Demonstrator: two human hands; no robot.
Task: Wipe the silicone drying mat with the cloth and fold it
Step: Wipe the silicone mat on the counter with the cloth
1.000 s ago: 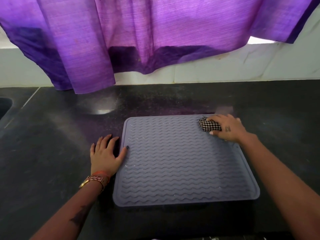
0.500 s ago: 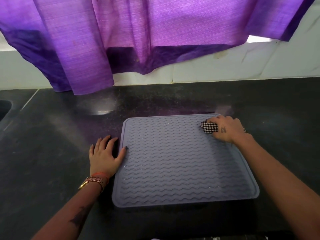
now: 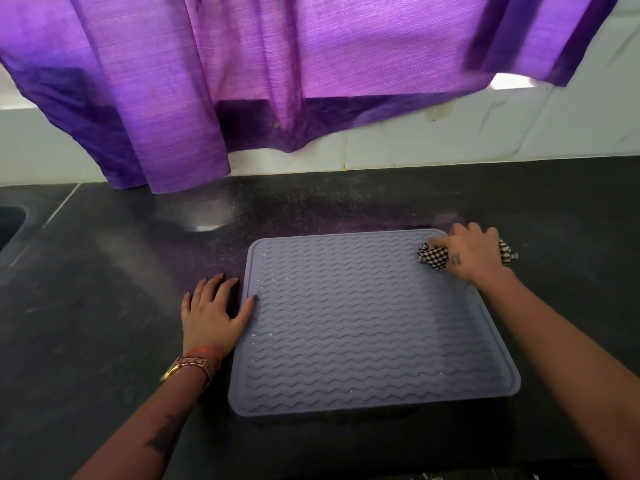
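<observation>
Silicone, grey-blue and ribbed with wavy ridges, forms the drying mat (image 3: 367, 323), which lies flat and unfolded on the dark stone counter (image 3: 104, 278), near the front edge and slightly right of centre. Small glints along the ridges suggest moisture remains, mostly across the middle and left; this is a judgement from the shine only.

At the far right corner of the mat, the right hand (image 3: 471, 254) grips a bunched black-and-white checked cloth (image 3: 433, 258), fingers curled over it, with cloth showing on both sides of the hand. The cloth touches the mat surface by the raised rim. The left hand (image 3: 213, 313) lies flat on the counter just beside the mat's left edge, fingers straight and holding nothing, with the thumb resting on the rim.

The step in hand appears to be wiping, at an early stage; folding is not yet begun. To do it well, the person would draw the cloth in overlapping passes along the ridges rather than across them, so the grooves are cleared, and work from the far edge toward the near one. The left thumb would need to hold its pressure, as light silicone is likely to slide or buckle under a firm stroke. Spreading the cloth wider would cover more per pass.

Behind the counter hang a purple curtain (image 3: 242, 81) and a white tiled wall (image 3: 485, 140); a sink (image 3: 10, 223) edge shows far left.
</observation>
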